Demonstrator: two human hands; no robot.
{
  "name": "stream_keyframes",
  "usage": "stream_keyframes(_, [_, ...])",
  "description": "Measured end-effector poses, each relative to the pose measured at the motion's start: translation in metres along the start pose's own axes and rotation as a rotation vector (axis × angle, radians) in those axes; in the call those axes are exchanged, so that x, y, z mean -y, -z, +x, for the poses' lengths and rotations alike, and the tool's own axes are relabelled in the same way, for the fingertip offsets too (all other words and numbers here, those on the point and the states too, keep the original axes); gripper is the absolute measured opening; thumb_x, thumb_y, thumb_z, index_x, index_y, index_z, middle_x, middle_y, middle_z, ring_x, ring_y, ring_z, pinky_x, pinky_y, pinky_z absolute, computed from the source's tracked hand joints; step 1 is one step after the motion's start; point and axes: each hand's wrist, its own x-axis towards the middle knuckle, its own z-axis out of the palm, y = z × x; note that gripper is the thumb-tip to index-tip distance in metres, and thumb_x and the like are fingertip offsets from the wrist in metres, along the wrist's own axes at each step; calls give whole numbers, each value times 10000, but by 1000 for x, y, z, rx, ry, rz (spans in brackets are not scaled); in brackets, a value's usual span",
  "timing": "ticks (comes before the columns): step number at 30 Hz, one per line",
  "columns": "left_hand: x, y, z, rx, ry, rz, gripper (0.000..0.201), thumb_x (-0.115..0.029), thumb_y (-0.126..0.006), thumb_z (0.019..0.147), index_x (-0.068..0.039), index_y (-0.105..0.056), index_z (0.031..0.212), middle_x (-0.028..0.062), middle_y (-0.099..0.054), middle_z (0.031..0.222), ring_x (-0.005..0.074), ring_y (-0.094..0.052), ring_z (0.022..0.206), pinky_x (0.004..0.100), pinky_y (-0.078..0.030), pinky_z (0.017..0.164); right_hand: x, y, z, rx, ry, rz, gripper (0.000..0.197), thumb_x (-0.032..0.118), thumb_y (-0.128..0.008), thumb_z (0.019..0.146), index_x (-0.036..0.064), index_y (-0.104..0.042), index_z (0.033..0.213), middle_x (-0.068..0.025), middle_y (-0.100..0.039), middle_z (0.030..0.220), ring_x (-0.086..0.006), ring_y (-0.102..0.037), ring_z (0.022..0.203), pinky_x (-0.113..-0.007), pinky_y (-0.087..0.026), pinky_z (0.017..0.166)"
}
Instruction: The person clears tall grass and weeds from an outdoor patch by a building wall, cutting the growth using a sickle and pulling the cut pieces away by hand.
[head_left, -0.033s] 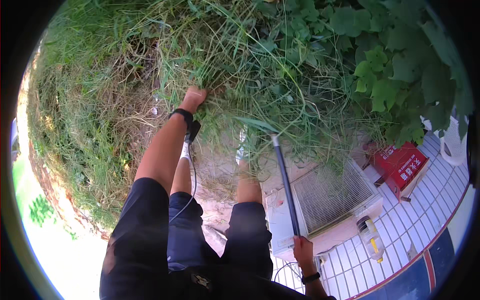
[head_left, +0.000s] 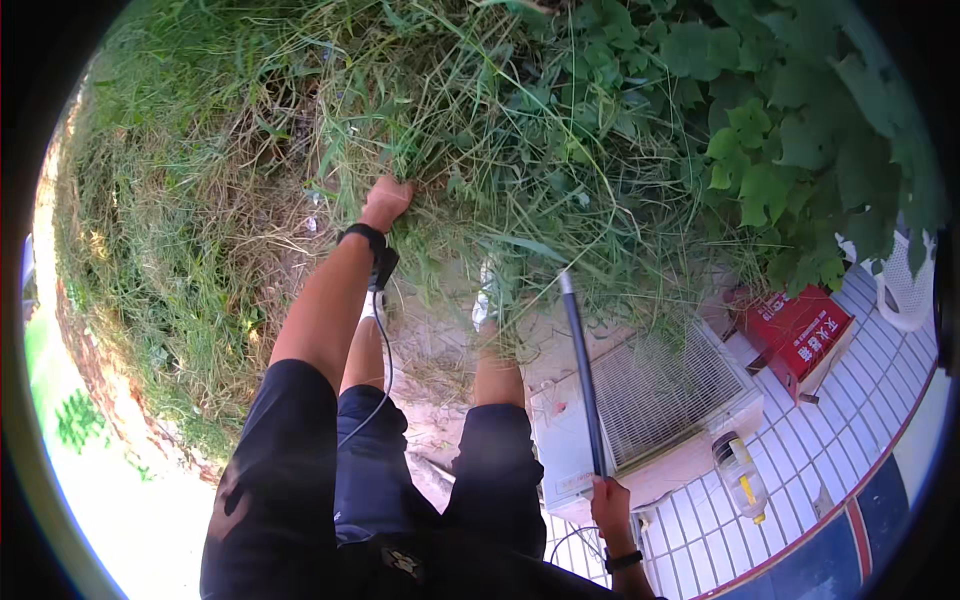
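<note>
Upper centre, grass (head_left: 440,120) hides the fingers of the left hand (head_left: 388,198); I cannot tell its grip. Lower right, the right hand (head_left: 611,505) wraps a dark pole (head_left: 583,370), its mid-frame end perhaps grass-covered.

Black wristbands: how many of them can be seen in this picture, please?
2. One wristband is just behind the left hand, which is at the grass; the other wristband is just behind the right hand, which grips the dark pole.
</note>
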Motion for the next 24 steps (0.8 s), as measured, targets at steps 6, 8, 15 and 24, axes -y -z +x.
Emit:
stream_keyframes(6, [21,29,-9,-36,-352,-45,323,-293,-495,922,-16,-662,932,253,-666,948,482,-624,868,502,-519,786,54,40,-69,-57,-90,320,384,289,-529,983,51,-489,684,-2,-504,494,-85,-472,413,-257,-348,397])
stream_keyframes(8, [13,38,-23,-165,-501,-124,296,-202,-444,931,-7,-643,830,254,-653,903,474,-617,824,509,-519,772,69,47,-73,-103,56,252,344,231,-507,981,58,-489,684,6,-489,490,-78,-454,404,-254,-334,383])
stream_keyframes(15, [21,90,-54,-91,-322,-224,316,-184,-525,915,47,-494,1127,332,-646,954,482,-633,915,538,-518,817,291,45,36,186,391,128,458,369,-488,1023,87,-501,663,22,-471,506,-78,-436,392,-249,-329,376])
stream_keyframes(24, [25,117,-66,-101,-362,-242,254,-130,-545,886,19,-479,1081,310,-654,885,487,-624,895,542,-506,807,514,-48,193,216,358,170,536,537,-486,986,113,-443,661,28,-393,449,-125,-384,342,-292,-317,359])
